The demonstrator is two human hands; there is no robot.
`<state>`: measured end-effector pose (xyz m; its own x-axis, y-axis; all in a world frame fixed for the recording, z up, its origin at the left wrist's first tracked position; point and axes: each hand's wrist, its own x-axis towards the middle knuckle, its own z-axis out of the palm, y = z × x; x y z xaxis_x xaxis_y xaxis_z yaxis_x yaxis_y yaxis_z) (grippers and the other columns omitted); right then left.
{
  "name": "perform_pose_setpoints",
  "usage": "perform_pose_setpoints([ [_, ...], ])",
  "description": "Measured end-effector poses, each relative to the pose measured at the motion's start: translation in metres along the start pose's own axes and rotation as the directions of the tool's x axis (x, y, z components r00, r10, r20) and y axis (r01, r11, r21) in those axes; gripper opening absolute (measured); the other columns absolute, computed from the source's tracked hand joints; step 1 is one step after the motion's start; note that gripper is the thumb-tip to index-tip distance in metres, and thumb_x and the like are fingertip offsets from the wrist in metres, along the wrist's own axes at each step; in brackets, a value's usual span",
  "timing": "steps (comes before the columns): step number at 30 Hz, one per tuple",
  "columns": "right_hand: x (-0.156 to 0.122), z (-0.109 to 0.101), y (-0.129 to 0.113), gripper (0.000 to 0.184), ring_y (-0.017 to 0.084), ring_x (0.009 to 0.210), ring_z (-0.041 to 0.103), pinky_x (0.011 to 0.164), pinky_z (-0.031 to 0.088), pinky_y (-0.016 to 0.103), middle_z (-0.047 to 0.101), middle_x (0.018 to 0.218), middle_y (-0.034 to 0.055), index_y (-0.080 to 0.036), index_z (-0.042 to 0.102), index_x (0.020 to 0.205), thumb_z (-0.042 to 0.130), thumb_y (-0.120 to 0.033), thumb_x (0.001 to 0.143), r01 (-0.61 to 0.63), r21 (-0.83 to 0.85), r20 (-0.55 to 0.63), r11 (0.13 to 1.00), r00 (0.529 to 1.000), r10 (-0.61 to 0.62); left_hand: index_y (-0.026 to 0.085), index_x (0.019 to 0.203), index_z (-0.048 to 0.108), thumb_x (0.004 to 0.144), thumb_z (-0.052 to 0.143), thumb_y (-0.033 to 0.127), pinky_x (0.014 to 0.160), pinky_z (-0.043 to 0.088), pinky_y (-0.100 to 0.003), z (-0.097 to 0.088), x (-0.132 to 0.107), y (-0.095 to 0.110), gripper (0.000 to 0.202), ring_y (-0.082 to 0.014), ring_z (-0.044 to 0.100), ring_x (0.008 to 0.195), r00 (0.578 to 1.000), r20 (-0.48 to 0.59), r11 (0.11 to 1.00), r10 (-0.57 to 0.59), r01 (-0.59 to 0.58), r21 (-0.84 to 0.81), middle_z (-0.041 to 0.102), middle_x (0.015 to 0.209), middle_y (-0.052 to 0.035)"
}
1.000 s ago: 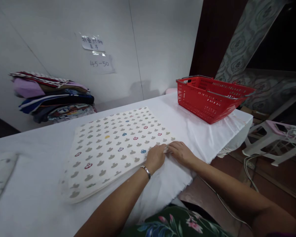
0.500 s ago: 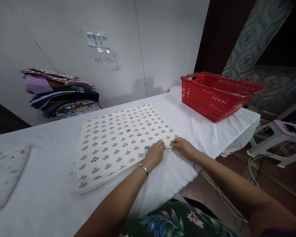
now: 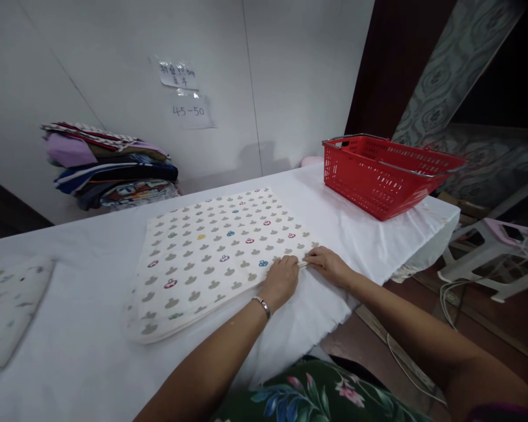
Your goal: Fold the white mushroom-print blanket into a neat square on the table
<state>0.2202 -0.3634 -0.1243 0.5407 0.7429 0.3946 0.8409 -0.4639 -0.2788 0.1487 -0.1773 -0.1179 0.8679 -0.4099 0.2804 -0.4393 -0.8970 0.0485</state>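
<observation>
Looking down, we see a long table [image 3: 83,357] draped in white cloth, set against a plain white wall. A printed cover [image 3: 211,258], cream with rows of small grey motifs and a few coloured ones, lies flat on the middle of the table. A red plastic basket [image 3: 387,176] with metal handles stands on the right end of the table, well apart from the cover. A stack of folded fabrics [image 3: 110,170] sits at the back left against the wall, and a second printed piece [image 3: 9,305] lies at the left edge. Beyond the right end of the table we note a white plastic stool [image 3: 488,264] and loose cables [image 3: 444,293] on a brown floor.

Both forearms reach across the near edge to the cover's near right corner. The left hand [image 3: 281,278], knuckles up with a metal bracelet [image 3: 262,305] at the wrist, has its fingers curled together on the corner. The right hand [image 3: 330,264] meets it from the right, fingertips pinched on the same edge. The two hands almost touch.

Two paper notes are taped to the wall. The upper note [image 3: 178,75] bears handwritten characters we cannot read, and the lower note [image 3: 189,110] reads "45-50".
</observation>
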Motion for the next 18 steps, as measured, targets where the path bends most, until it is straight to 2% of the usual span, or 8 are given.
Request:
perform_pose_setpoints([
  [4,-0.0051,0.0019,-0.0024,0.027,0.018,0.091,0.054,0.079,0.044,0.032,0.062,0.099,0.0078,-0.020,0.060,0.111,0.046,-0.022,0.089,0.014,-0.006,-0.030,1.000,0.999,-0.014,0.016,0.093,0.052,0.088,0.034,0.011,0.080,0.039,-0.033,-0.0036,-0.0019,0.0005,0.020,-0.0177,0.047,0.090,0.997,-0.043,0.996,-0.058,0.055,-0.076,0.053,0.099,-0.0061],
  [9,-0.0053,0.0040,-0.0069,0.031,0.020,0.093,0.054,0.079,0.043,0.034,0.061,0.102,0.0100,-0.017,0.056,0.115,0.051,-0.027,0.086,0.052,-0.058,-0.026,0.997,0.998,-0.054,0.017,0.084,0.049,0.088,0.036,0.012,0.076,0.039,-0.031,-0.0040,-0.0033,-0.0015,0.015,-0.0164,0.047,0.084,0.988,-0.058,0.977,-0.143,0.132,-0.166,0.052,0.093,-0.0048],
  [14,-0.0023,0.0081,-0.0086,0.022,0.019,0.088,0.054,0.075,0.041,0.032,0.062,0.097,0.0085,-0.019,0.062,0.104,0.047,-0.028,0.089,0.020,-0.163,-0.019,0.986,1.000,-0.023,0.018,0.082,0.048,0.088,0.035,0.013,0.072,0.038,-0.032,0.0011,-0.0037,-0.0002,0.015,-0.0174,0.047,0.078,0.986,-0.043,0.978,-0.161,0.153,-0.144,0.052,0.086,-0.0042],
  [18,-0.0016,0.0061,-0.0077,0.021,0.018,0.084,0.054,0.071,0.038,0.030,0.063,0.092,0.0065,-0.021,0.063,0.099,0.045,-0.026,0.091,0.036,-0.234,0.036,0.972,0.999,-0.029,0.017,0.083,0.050,0.088,0.034,0.011,0.073,0.038,-0.034,0.0029,-0.0031,0.0016,0.018,-0.0187,0.048,0.079,0.994,-0.019,0.991,-0.109,0.108,-0.074,0.053,0.085,-0.0055],
])
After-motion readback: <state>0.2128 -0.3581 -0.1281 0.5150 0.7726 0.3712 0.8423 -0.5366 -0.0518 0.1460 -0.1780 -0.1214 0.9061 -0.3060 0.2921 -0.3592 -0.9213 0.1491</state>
